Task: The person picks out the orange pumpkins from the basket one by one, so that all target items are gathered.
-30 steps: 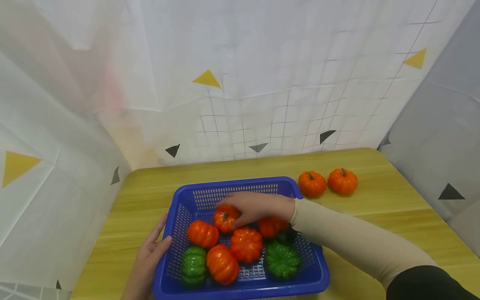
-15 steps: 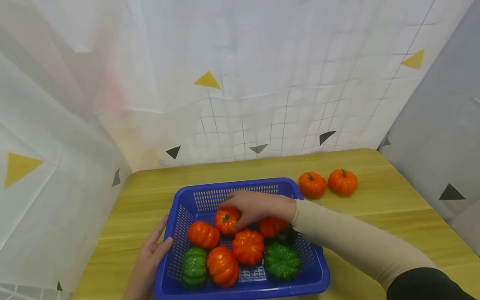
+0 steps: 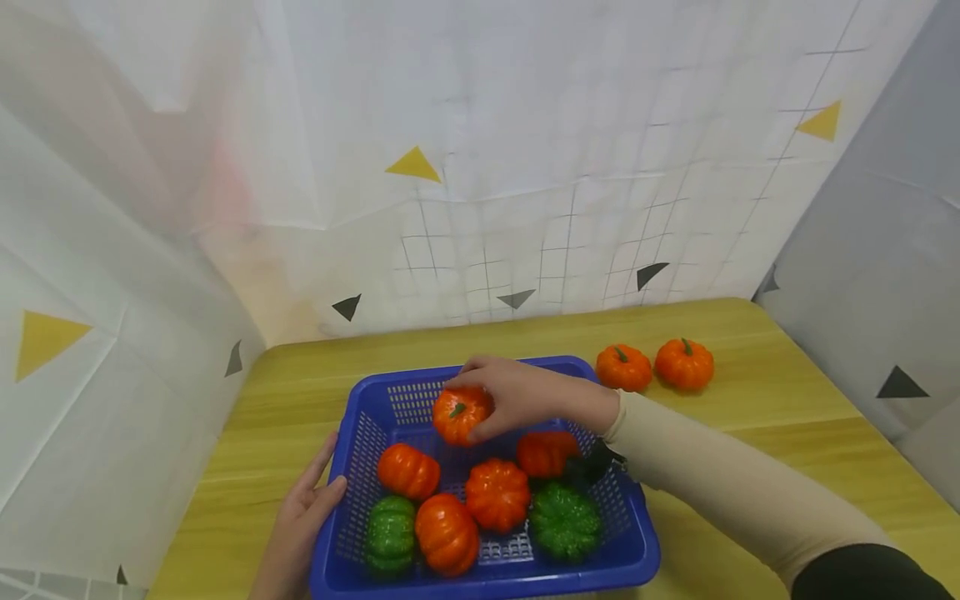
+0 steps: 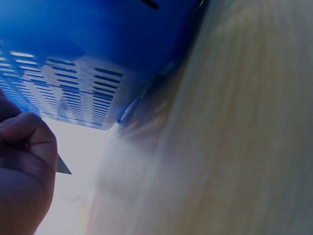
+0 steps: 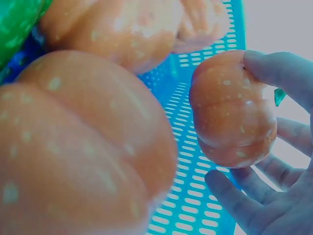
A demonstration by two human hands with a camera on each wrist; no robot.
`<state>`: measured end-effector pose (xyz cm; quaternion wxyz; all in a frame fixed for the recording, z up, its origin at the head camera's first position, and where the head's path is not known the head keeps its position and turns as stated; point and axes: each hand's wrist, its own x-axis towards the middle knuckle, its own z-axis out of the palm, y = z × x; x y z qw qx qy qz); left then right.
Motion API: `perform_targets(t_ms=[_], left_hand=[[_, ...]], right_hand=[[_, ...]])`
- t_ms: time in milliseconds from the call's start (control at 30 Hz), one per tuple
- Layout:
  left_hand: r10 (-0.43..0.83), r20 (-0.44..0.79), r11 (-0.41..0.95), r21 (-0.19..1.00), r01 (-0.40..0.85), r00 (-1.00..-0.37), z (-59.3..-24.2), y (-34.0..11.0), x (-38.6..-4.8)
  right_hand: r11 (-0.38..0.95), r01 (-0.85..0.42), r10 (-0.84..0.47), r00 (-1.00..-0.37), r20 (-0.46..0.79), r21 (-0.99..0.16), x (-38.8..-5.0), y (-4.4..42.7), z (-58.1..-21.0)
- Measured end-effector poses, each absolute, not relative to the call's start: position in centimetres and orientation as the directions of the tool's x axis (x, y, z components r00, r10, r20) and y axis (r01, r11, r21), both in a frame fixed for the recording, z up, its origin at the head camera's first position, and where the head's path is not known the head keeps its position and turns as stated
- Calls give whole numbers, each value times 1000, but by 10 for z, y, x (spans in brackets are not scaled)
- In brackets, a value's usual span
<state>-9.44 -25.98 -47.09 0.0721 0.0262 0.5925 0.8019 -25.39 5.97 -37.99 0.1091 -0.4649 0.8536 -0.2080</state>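
My right hand point(image 3: 517, 396) holds a small orange pumpkin point(image 3: 461, 415) with a green stem, above the back of the blue basket point(image 3: 480, 588). In the right wrist view, the thumb lies on one side of this pumpkin point(image 5: 234, 110) and fingers on the other. My left hand point(image 3: 296, 521) grips the basket's left rim, thumb on top; its fingertips are partly hidden. Several other orange pumpkins point(image 3: 497, 494) lie in the basket, with a green pumpkin point(image 3: 389, 533) at front left and another green pumpkin point(image 3: 565, 521) at front right.
Two more orange pumpkins, one nearer the basket point(image 3: 624, 367) and one farther right point(image 3: 684, 364), sit on the wooden table point(image 3: 757, 367) behind its right corner. A white patterned sheet point(image 3: 480, 225) hangs behind the table and along both sides.
The right hand has lifted its pumpkin off the basket's bottom, up and slightly toward the back right. My left hand stays at the rim.
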Motion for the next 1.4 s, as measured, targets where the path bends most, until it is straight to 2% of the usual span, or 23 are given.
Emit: perform_targets(t_ms=[333,567,867,1400], left_hand=[[132,-58,-281,955,-93,-990,-471,-259,-94],[142,-35,-279,957,-74,-989,-471,-258,-94],[120,-51,-283,956,-84,-991,-471,-258,-93],[101,-73,-260,961,-98,-992,-470,-257,-93]], right_hand=[[525,-687,-770,-635,62,-503,-253,86,-368],[518,-667,-728,-672,134,-535,-255,108,-368],[431,-576,-682,-712,168,-695,-251,137,-363],[500,-476,-553,-818,156,-723,-252,197,-367]])
